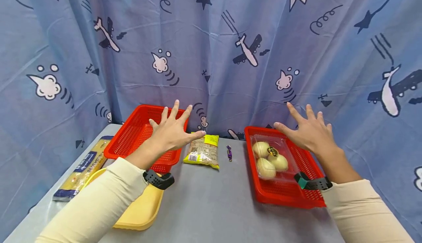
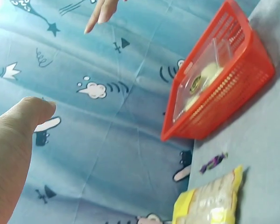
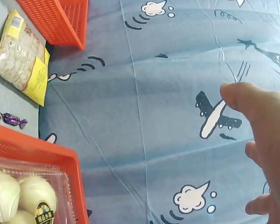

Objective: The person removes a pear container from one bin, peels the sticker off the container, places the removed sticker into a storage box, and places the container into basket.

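Overhead | grey table [image 1: 211, 202] | blue airplane-print curtain [image 1: 211, 52] behind

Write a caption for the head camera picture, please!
Two open hands hover above two red baskets.

At the worktop's [image 1: 211, 206] left edge you have a spaghetti packet [image 1: 81, 168] beside a yellow tray [image 1: 142, 208]. Near the back edge, mid-worktop, lie a yellow snack bag [image 1: 202, 150] and a purple-wrapped candy [image 1: 229, 152].
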A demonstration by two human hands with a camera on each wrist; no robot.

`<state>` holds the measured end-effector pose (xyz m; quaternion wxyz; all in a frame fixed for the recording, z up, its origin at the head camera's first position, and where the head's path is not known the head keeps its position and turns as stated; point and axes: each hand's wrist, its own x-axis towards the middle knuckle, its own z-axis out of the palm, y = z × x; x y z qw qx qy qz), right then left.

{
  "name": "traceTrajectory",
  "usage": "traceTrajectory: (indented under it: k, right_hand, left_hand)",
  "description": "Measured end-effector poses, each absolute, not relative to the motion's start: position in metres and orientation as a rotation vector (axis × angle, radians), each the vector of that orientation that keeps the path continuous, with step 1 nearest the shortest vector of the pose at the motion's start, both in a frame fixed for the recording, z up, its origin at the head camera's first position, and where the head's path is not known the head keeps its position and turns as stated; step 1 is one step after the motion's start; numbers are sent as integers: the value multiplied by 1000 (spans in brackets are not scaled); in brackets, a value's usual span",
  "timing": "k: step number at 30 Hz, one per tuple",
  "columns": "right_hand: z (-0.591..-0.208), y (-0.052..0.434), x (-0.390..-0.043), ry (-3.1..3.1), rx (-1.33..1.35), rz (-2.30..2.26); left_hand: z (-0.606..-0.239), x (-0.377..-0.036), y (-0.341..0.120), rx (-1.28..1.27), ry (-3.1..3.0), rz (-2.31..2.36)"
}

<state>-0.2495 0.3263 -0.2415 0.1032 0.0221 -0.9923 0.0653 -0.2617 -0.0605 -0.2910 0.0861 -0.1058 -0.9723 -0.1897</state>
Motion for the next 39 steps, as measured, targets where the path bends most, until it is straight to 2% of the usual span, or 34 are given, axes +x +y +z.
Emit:
traceTrajectory:
  k: [29, 39]
  right_hand:
    - [-267, 374, -256, -2959, -113, 324]
    - [-276, 388, -260, -2959, -71, 446]
  left_hand:
    - [-336, -243, 27, -466, -2902, -627]
    - [-350, -240, 56, -556, -2901, -792]
